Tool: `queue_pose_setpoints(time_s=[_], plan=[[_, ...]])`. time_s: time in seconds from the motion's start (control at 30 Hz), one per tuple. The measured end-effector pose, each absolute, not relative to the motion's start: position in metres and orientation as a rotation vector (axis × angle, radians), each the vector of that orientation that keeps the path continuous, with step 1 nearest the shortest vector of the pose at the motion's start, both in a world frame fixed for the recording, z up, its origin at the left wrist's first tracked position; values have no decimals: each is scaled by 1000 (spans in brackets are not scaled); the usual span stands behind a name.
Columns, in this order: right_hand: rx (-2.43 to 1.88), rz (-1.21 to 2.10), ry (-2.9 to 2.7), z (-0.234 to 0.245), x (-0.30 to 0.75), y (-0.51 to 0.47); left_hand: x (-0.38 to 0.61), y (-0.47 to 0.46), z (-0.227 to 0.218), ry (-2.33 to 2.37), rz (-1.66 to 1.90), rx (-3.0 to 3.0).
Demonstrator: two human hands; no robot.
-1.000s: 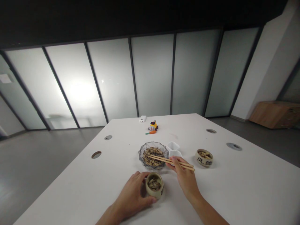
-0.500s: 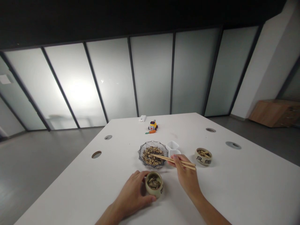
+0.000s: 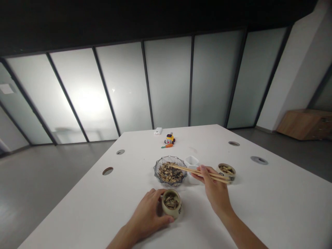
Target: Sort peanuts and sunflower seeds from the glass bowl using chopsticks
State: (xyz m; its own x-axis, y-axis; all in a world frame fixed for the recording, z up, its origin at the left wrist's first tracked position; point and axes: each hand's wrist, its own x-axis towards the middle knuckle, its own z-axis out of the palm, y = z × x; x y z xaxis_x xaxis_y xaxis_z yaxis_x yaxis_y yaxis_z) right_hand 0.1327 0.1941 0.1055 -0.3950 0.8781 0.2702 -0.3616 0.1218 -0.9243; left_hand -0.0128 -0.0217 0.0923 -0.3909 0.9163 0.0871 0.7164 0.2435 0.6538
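My left hand (image 3: pixel 149 214) curls around the side of a small ceramic cup (image 3: pixel 173 211) standing on the table, thumb at its front. Dark striped seeds (image 3: pixel 171 201) lie inside the cup. A pair of wooden chopsticks (image 3: pixel 192 171) is gripped in my right hand (image 3: pixel 215 186), with the tips over the glass bowl (image 3: pixel 157 174). That bowl has a scalloped rim and holds a mix of seeds and shelled-looking pieces (image 3: pixel 169 173). Whether the tips pinch anything is too small to tell. Just behind my right hand stands a second ceramic cup (image 3: pixel 230 177) with pale nuts in it.
Two white plastic cups (image 3: pixel 191 160) stand right of the glass bowl, one partly behind my right hand. Farther back on the white table (image 3: pixel 124 204) are an orange toy carrot (image 3: pixel 169 145), a yellow toy vehicle (image 3: pixel 170 138) and a white box-shaped device (image 3: pixel 158 131). Round holes pierce the tabletop.
My right hand and the chopsticks have shifted to the right and slightly up, the tips still over the glass bowl. My left hand keeps its hold on the cup.
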Motion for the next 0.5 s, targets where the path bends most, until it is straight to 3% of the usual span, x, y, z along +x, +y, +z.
queue_pose_setpoints(time_s=[0.17, 0.33, 0.5], plan=[[-490, 1699, -1250, 126, 151, 219, -13, -21, 92, 2223, 871, 1509], [-504, 1906, -1546, 137, 167, 224, -14, -21, 90, 2213, 879, 1508], [-467, 1844, -1501, 136, 161, 215, -14, -21, 91, 2218, 889, 1495]])
